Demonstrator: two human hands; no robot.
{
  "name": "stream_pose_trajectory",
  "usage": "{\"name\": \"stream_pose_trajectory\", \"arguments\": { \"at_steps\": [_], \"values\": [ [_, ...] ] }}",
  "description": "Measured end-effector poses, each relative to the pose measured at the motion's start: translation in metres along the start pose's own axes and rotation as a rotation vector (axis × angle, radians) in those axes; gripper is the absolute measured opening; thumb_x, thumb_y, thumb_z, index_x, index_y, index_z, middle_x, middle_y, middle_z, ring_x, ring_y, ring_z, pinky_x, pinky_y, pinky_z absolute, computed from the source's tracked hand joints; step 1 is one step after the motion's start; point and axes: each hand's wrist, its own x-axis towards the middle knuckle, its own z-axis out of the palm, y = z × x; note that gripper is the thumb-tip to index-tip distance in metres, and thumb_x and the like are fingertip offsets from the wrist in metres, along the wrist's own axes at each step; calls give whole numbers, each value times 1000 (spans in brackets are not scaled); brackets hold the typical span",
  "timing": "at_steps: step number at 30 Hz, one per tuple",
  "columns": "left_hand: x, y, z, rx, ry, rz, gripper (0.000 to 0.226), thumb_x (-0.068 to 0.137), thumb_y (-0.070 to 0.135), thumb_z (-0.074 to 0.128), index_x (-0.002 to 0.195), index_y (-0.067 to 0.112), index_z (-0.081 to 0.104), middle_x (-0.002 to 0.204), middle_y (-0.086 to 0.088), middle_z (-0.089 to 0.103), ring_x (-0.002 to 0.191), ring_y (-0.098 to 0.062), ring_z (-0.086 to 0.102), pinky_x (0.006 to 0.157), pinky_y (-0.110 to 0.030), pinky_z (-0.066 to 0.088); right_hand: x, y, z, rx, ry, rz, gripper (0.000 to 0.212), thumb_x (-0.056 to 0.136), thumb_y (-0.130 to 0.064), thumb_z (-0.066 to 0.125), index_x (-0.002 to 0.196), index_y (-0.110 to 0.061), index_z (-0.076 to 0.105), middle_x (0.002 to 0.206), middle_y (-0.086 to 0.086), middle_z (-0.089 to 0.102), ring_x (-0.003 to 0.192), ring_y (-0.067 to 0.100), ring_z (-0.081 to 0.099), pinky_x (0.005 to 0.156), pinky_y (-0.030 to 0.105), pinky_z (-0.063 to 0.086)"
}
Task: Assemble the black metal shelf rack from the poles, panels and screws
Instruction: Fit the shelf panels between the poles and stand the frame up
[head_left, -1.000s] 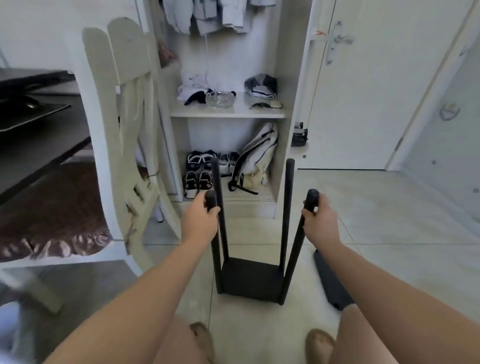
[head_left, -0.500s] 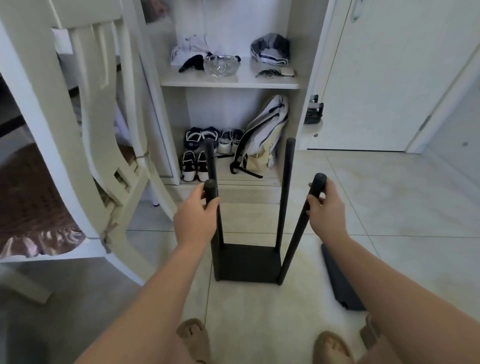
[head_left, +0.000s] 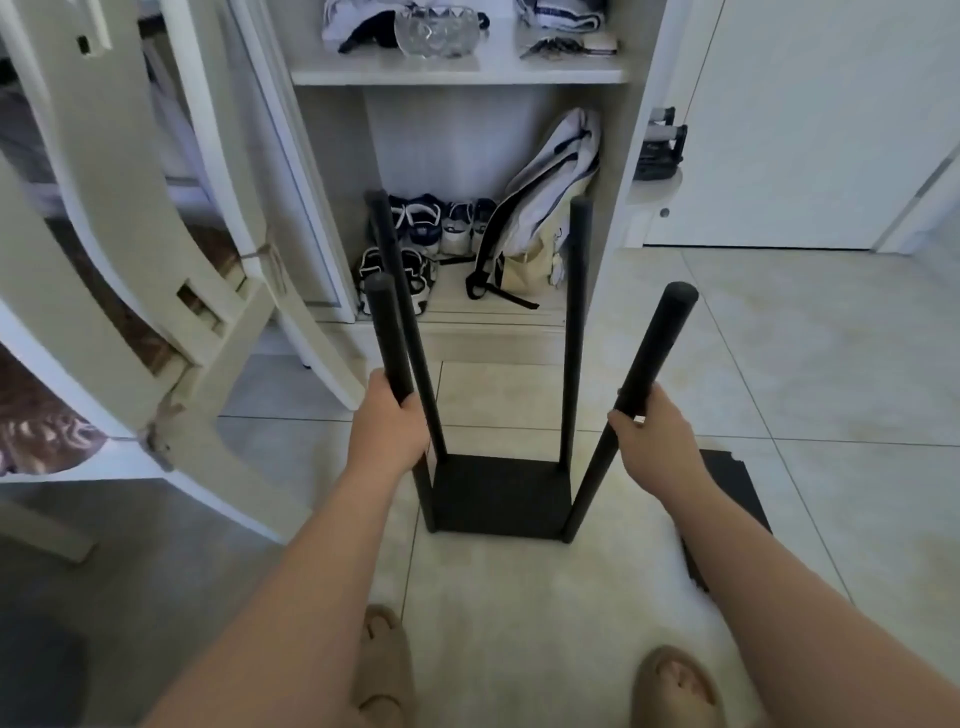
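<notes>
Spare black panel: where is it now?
Head view: the spare black panel lies flat on the floor, right of the rack, partly hidden behind the right forearm.

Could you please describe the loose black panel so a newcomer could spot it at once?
Find the half-built rack on the tiles before the open wardrobe. Just right of it, partly behind the right arm, lies the panel. Unlike the rack's base, it carries no pole.

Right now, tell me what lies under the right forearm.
A flat black panel lies on the floor there. The forearm covers its middle, so its full outline and anything resting on it are hidden.
</notes>
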Motion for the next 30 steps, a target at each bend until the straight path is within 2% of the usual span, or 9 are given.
{"name": "stream_pose_trajectory", "arguments": {
  "at_steps": [4, 7, 9, 13, 16, 19, 22, 26, 30],
  "values": [
    [2, -1, 0, 21, 3, 29, 32, 102, 20, 50, 134, 25, 47, 94, 13, 54, 84, -11, 54, 68, -26, 43, 1, -1, -7, -54, 19, -6, 40, 103, -16, 58, 141, -13, 48, 132, 5, 62, 97, 19, 57, 62, 11, 36],
    [1, 2, 1, -17, -25, 49, 33, 102, 20, 52, 135, 24, 49, 100, 10, 56, 88, -11, 57, 69, -24, 42, -2, -4, -13, -48, 60, 1, 40, 103, -16, 58, 141, -12, 49, 133, 7, 63, 112, 28, 63, 78, 27, 45],
    [-2, 4, 2, -38, -57, 54, 34, 102, 21, 52, 136, 23, 49, 102, 9, 56, 87, -6, 57, 65, -19, 39, -6, -3, -15, -26, 79, 7, 39, 103, -17, 58, 140, -13, 49, 132, 7, 63, 100, 31, 66, 78, 36, 51],
    [-4, 5, -1, -62, -77, 40, 32, 103, 23, 50, 135, 23, 49, 95, 15, 56, 81, 1, 53, 59, -17, 37, -9, 1, -16, -14, 64, -17, 39, 103, -21, 58, 140, -14, 49, 131, 6, 64, 90, 20, 61, 78, 35, 50],
    [-9, 6, -5, -79, -123, -14, 36, 104, 30, 48, 139, 22, 45, 113, 3, 62, 84, -5, 55, 68, -22, 42, -11, 3, -17, -27, 17, -19, 42, 103, -24, 58, 143, -17, 46, 135, 3, 62, 95, 16, 57, 83, 33, 46],
    [-20, 3, -6, 38, -236, -222, 61, 102, 48, 46, 152, 17, 29, 142, -9, 50, 113, -25, 55, 91, -42, 44, -20, 11, -24, -28, -59, -3, 49, 101, -28, 61, 146, -24, 42, 142, 1, 58, 117, 23, 59, 94, 37, 47],
    [-34, -5, -9, 243, -432, -358, 72, 99, 61, 40, 152, 14, 31, 130, -8, 55, 102, -23, 54, 85, -42, 45, -34, 24, -39, -98, -98, 1, 58, 101, -32, 61, 153, -26, 35, 152, 2, 48, 134, 27, 50, 104, 38, 41],
    [-47, -4, 0, 261, -775, -345, 72, 97, 64, 44, 154, 23, 30, 147, -6, 50, 118, -25, 56, 94, -46, 46, -53, 49, -62, -230, -141, 21, 65, 101, -34, 58, 158, -27, 27, 161, 3, 37, 145, 27, 37, 114, 41, 34],
    [-66, 13, 32, 365, -882, -289, 72, 96, 64, 45, 155, 24, 30, 147, -4, 51, 122, -26, 56, 92, -42, 46, -67, 83, -83, -421, -193, 56, 69, 102, -39, 54, 161, -27, 20, 166, -1, 25, 152, 26, 22, 120, 50, 29]
  ]
}}
